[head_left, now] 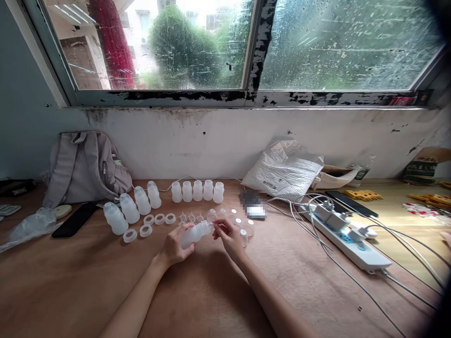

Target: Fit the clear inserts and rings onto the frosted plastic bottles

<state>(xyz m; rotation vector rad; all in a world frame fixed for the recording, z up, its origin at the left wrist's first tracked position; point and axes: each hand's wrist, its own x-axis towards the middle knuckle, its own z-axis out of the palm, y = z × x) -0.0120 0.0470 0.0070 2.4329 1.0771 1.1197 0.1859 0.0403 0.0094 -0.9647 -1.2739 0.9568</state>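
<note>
My left hand (176, 245) is wrapped round a frosted baby bottle (192, 236), held tilted with its neck toward the right. The fingertips of my right hand (228, 234) are pinched together at the bottle's mouth; what they hold there is too small to make out. Just beyond my hands stand several clear teats (191, 217) in a row. Several clear caps (250, 227) lie around and behind my right hand. White collar rings (145, 230) lie to the left of my left hand.
Several capped bottles (129, 208) stand at left, and several open bottles (198, 191) stand at the back. A backpack (84, 164), a black phone (75, 219) and a plastic bag (33, 227) lie left. A power strip (352, 241) with cables and a silver mailer (282, 169) lie right.
</note>
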